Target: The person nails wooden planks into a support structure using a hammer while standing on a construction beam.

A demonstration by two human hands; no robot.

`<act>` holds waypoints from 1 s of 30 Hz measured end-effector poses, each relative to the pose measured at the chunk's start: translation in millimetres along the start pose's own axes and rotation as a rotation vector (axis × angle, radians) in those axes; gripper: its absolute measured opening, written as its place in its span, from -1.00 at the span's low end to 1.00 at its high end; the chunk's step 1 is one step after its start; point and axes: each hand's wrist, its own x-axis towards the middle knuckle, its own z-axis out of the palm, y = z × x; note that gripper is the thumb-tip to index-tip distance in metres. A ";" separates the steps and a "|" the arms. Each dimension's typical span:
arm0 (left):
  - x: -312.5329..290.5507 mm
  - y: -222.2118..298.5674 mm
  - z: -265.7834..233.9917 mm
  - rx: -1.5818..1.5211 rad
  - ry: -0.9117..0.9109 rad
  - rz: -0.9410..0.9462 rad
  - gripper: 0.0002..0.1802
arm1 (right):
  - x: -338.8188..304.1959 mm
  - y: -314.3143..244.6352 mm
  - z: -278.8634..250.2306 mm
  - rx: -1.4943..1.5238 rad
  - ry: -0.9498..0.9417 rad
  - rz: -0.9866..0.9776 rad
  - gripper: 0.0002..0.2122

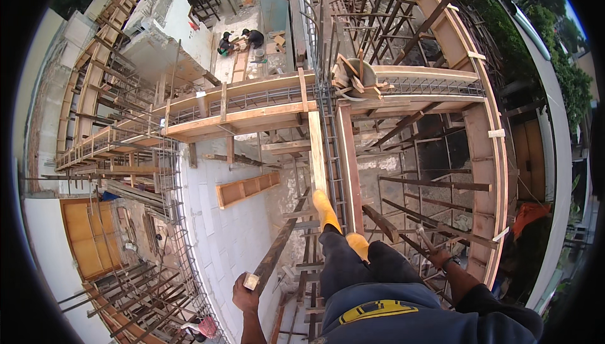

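Observation:
My left hand (243, 295) is closed round the upper end of a long dark timber (277, 246), beside its pale cut end. The timber slants down and away below me. On the right, my right hand (439, 257) is wrapped round what looks like a hammer (426, 238), held out over the open scaffolding. My yellow boots (325, 209) are on the narrow beam formwork, one ahead of the other. Steel reinforcement bars (332, 161) run between its side boards, just beyond my feet.
A bucket (368, 76) with wood offcuts stands at the formwork junction ahead. Deep drops with timber props (435, 183) lie on both sides. A white block wall (227, 237) rises at left, with a wooden frame panel (247, 189) near it. Two people (242, 41) crouch far below.

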 end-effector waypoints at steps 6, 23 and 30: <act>1.6 -7.4 10.5 0.018 0.016 -0.112 -0.30 | -59.5 -30.5 -29.4 0.275 0.024 0.133 -0.59; 158.5 159.2 120.5 -0.742 -0.080 -0.359 -0.47 | 28.5 -132.7 -88.2 0.229 -0.044 -0.080 -0.50; 319.3 294.3 385.9 -0.956 -0.362 -0.303 -0.51 | 146.4 -165.8 -74.1 0.434 0.128 -0.145 -0.59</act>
